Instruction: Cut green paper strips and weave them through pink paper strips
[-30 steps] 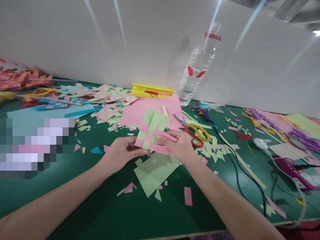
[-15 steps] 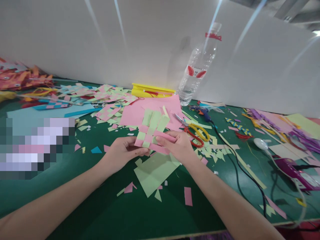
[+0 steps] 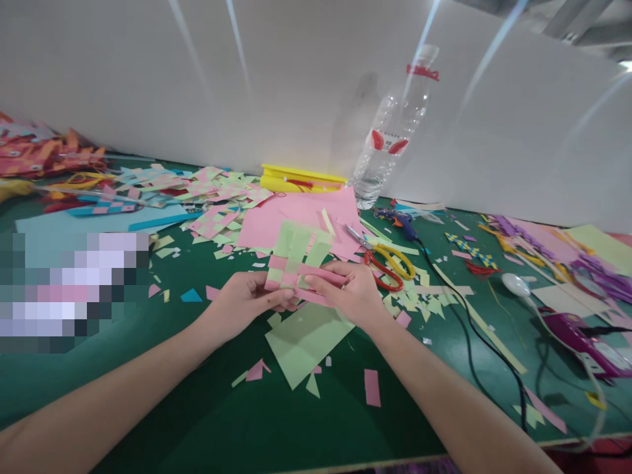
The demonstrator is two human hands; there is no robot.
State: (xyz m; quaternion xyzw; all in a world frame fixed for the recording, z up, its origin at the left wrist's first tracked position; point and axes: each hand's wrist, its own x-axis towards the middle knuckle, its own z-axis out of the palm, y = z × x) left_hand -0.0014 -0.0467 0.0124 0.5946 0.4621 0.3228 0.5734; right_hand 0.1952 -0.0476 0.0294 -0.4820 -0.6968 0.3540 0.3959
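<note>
A small weave of pink and light green paper strips [image 3: 296,258] hangs between my two hands above the table. My left hand [image 3: 251,293] is closed on its lower left edge, thumb in front. Pink strips on the right side are pinched between the thumb and fingers of my right hand [image 3: 350,286]. The loose green ends fan upward. Below the weave lies a light green paper sheet [image 3: 301,349], and a pink paper sheet [image 3: 296,207] lies behind it. Scissors with yellow and red handles [image 3: 388,260] rest just past my right hand.
A tilted plastic bottle [image 3: 392,131] leans by the grey wall, beside a yellow folder [image 3: 301,179]. A glue gun [image 3: 402,220] trails a black cable on the right, near a purple device [image 3: 582,339]. Finished weaves [image 3: 212,220] and paper scraps cover the green table.
The weave has tilted and turned slightly in my hands, its green ends shifting a little left. Both hands keep their hold and have barely moved.
</note>
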